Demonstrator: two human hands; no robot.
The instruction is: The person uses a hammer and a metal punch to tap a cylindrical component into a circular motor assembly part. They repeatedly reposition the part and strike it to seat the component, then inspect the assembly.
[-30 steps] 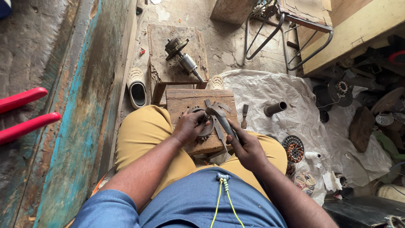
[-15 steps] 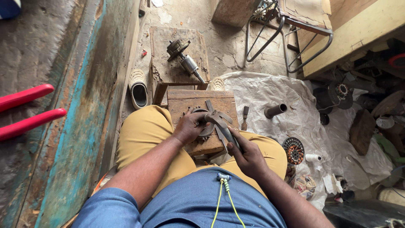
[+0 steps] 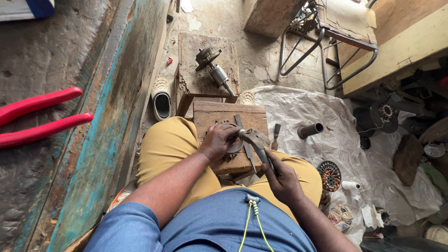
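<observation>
Gripping pliers [image 3: 255,144], the right hand [image 3: 282,179] is closed round their handles, jaws at a round metal part [image 3: 234,145] | left hand [image 3: 218,140] curled over that part, pressing it onto the wooden bench [image 3: 219,116] across the knees | beyond the bench: motor rotor [image 3: 213,67] on a wooden stool [image 3: 189,81]

A blue short-sleeved shirt [image 3: 233,224], mustard-yellow trousers [image 3: 170,142], and a yellow-green cord [image 3: 252,219] hanging at six o'clock.
</observation>
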